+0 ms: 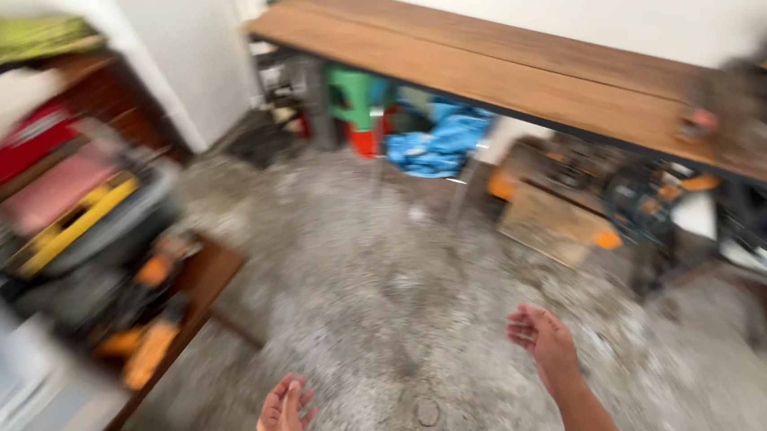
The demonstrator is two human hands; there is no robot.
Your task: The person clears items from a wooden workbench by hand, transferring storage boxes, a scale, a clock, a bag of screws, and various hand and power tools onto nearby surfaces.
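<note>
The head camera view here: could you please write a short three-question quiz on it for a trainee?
1. True or false: the left hand holds a tool.
2. What lies under the wooden bench? A) blue plastic sheet B) a ladder C) a bicycle
3. What colour is the stool under the bench's far end?

Key: 1 false, both it and the right hand are open and empty; 2 A; 3 green.

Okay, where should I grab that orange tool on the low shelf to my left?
Blur hides its exact shape. The orange tool lies near the low wooden shelf's front edge, nearest the empty left hand. Probably grip its orange body from above, coming from the open floor side.
</note>
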